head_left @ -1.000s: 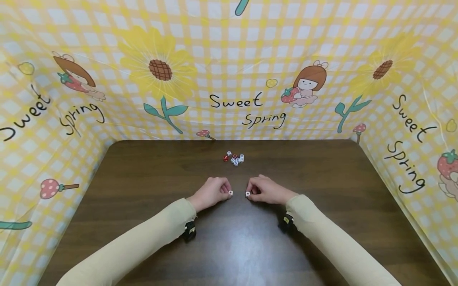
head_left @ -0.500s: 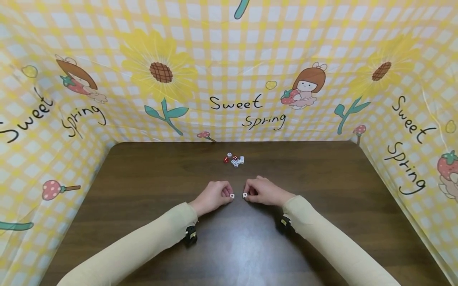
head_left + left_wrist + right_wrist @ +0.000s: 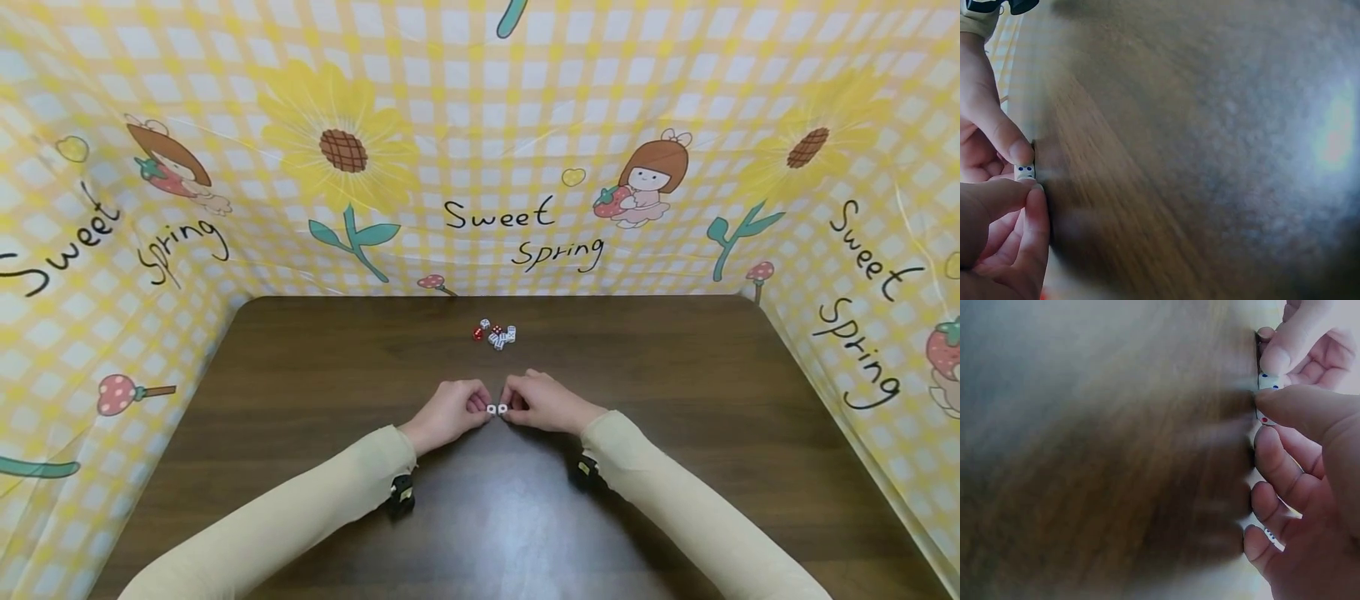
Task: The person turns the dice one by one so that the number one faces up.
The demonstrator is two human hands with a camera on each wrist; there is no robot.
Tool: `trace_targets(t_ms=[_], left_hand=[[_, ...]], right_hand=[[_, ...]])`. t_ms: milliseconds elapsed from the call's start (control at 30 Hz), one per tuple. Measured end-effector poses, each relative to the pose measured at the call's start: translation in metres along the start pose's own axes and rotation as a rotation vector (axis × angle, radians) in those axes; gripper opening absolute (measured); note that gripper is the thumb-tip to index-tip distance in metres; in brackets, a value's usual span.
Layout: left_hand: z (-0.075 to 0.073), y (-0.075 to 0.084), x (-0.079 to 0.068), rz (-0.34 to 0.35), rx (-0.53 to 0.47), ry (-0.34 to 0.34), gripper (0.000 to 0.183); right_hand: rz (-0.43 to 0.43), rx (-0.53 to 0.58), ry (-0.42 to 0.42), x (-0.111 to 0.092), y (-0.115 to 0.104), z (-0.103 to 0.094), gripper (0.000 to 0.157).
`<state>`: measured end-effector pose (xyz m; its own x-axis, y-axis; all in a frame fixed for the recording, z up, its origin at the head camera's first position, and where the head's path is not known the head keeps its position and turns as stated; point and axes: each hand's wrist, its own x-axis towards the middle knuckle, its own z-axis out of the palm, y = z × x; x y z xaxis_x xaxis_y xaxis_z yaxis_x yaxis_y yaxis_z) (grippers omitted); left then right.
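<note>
Mid-table in the head view, my left hand (image 3: 450,408) pinches a small white die (image 3: 491,409) between thumb and finger. Facing it, my right hand (image 3: 551,402) pinches a second white die (image 3: 503,409). The two dice sit side by side low at the tabletop, with only a sliver between them in this view. From the left wrist, blue pips show on the right hand's die (image 3: 1025,170), while fingers cover most of the other. The right wrist view shows blue pips on the left hand's die (image 3: 1269,380) and a red pip on the right hand's die (image 3: 1264,419).
Beyond the hands, a loose cluster of several white dice (image 3: 502,338) and two red dice (image 3: 478,333) lies on the brown wooden table (image 3: 337,342). A yellow checked cloth (image 3: 480,150) with printed flowers walls the table at the back and both sides.
Both hands have come together, the right sliding left and the left slightly right, bringing their pinched dice from a clear gap to nearly meeting. The cluster behind keeps its arrangement.
</note>
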<state>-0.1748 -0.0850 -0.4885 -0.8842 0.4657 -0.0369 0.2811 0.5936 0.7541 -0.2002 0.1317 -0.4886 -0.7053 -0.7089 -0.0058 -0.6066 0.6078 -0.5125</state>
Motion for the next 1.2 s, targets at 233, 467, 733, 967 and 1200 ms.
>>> trace_targets(t_ms=[233, 467, 733, 967, 1200], left_hand=[[0.003, -0.002, 0.002, 0.035, 0.001, 0.008, 0.007], [0.002, -0.001, 0.004, 0.033, 0.009, 0.001, 0.007], [0.000, -0.002, 0.003, 0.043, 0.020, 0.004, 0.006], [-0.001, -0.005, 0.003, 0.044, 0.018, 0.006, 0.008], [0.002, -0.004, 0.003, 0.000, 0.005, -0.024, 0.009]], right_hand=[[0.018, 0.015, 0.007, 0.000, 0.001, 0.001, 0.011], [0.034, 0.029, 0.011, 0.000, 0.000, 0.000, 0.011], [0.029, 0.029, 0.014, 0.000, 0.001, 0.002, 0.012], [0.059, 0.235, 0.024, 0.004, 0.013, -0.005, 0.013], [0.259, 0.305, 0.199, 0.017, 0.031, -0.017, 0.007]])
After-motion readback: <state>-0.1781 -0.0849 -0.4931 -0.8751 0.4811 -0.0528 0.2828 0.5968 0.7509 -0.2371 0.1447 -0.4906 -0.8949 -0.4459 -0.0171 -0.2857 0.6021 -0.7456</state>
